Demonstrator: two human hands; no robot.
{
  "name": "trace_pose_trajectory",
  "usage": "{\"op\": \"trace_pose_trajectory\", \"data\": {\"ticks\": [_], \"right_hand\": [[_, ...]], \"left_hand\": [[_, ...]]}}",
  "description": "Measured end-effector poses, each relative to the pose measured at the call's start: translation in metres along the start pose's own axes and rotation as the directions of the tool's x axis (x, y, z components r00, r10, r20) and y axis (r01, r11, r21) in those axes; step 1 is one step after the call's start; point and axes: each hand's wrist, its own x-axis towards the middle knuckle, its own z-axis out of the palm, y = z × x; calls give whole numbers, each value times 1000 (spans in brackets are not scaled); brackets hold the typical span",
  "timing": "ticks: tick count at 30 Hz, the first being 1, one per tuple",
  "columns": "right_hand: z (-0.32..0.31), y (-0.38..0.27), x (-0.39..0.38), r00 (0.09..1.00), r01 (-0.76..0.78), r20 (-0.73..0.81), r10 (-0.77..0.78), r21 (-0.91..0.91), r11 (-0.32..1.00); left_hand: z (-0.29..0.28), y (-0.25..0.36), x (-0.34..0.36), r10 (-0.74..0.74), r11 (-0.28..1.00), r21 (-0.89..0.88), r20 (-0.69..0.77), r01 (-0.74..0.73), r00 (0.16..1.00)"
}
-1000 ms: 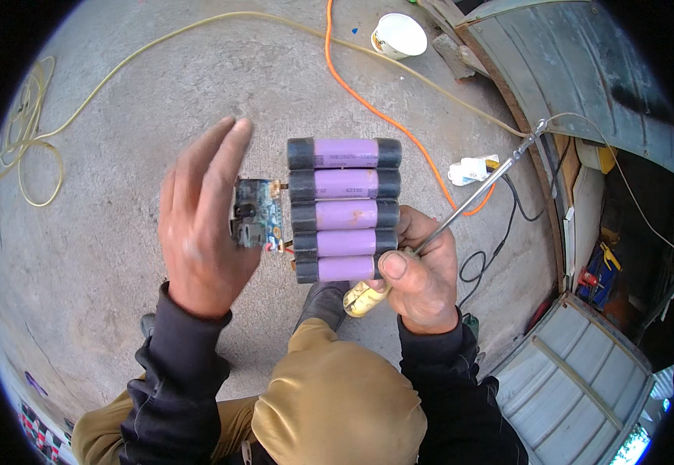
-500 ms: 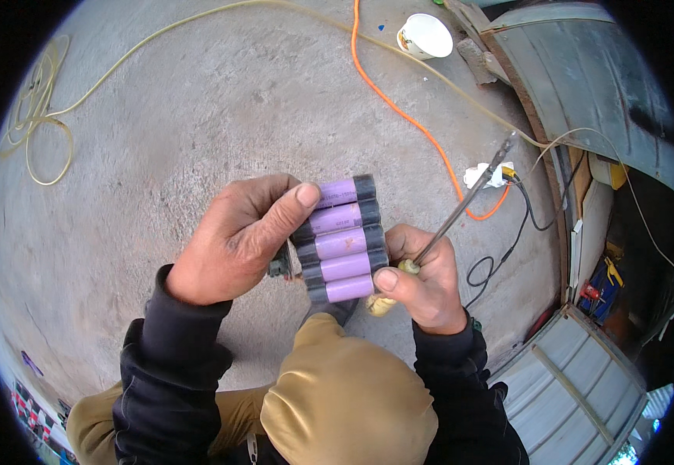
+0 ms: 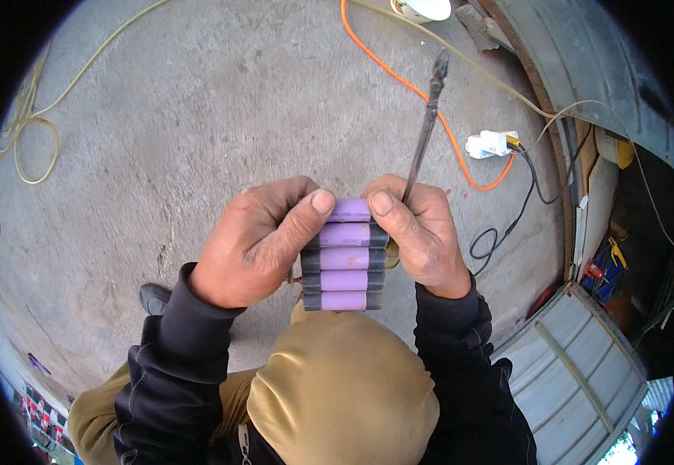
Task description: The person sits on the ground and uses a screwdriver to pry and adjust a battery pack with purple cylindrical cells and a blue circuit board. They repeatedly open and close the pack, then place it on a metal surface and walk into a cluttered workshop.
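Between my two hands is a battery pack (image 3: 345, 258), a row of several purple cylindrical cells with black end caps. My left hand (image 3: 263, 244) is closed on its left side, thumb pressed on the top cell. On the right side my right hand (image 3: 422, 232) grips the pack as well, its thumb at the top cell's right end. A soldering iron (image 3: 424, 136) is also held in that hand, its dark metal shaft slanting up past the fingers. Most of its pale handle is hidden behind the pack and fingers.
An orange cord (image 3: 399, 81) runs over the concrete floor (image 3: 197, 116) to a white power strip (image 3: 492, 144) with a black cable (image 3: 537, 182). A pale hose (image 3: 35, 120) lies coiled at far left. A white tub (image 3: 422, 9) stands at the far edge; metal panels (image 3: 569, 364) line the right.
My right hand has moved up along the pack to the top cell. The soldering iron has swung left and stands steeper. The pack is now held straighter.
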Motion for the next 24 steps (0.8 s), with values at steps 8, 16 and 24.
{"op": "trace_pose_trajectory", "data": {"ticks": [8, 16, 24], "right_hand": [[-7, 5, -4, 988, -20, 146, 48, -184, 983], [-11, 14, -4, 983, 71, 185, -5, -349, 934], [-9, 15, -10, 986, 22, 163, 35, -334, 942]], "left_hand": [[9, -18, -6, 51, 990, 130, -8, -50, 999], [14, -32, -11, 5, 999, 33, -59, -3, 998], [19, -37, -16, 11, 999, 46, -119, -6, 993]]}}
